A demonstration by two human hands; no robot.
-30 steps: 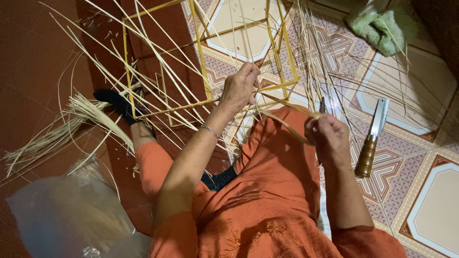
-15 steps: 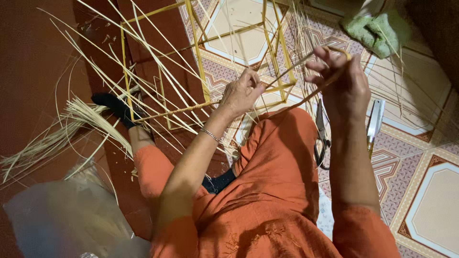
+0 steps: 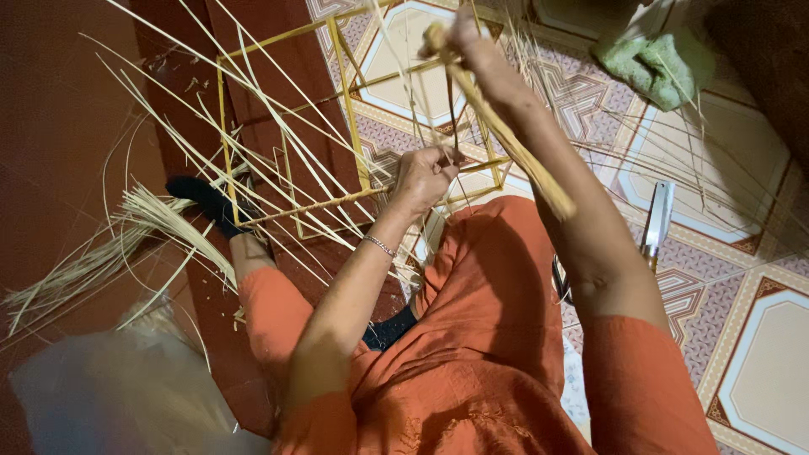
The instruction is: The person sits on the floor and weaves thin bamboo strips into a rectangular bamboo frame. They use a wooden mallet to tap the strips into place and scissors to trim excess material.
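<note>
A yellow box-shaped frame (image 3: 345, 109) of thin rods stands on the floor in front of my orange-clad knees, with many pale straw strips (image 3: 253, 109) threaded across it. My left hand (image 3: 424, 179) pinches strips against the frame's near lower bar. My right hand (image 3: 468, 38) is raised high over the frame, closed on a flat pale strip (image 3: 506, 139) that runs down along my forearm.
A bundle of loose straw (image 3: 126, 236) lies at the left beside my black-socked foot (image 3: 206, 202). A knife with a broad blade (image 3: 657, 219) rests on the patterned tiles at right. A green cloth (image 3: 653, 67) sits at upper right. A whitish bag (image 3: 109, 392) lies at lower left.
My right hand has risen from near my knee to high above the frame, pulling the strip up with it. My left hand has stayed on the frame's bar.
</note>
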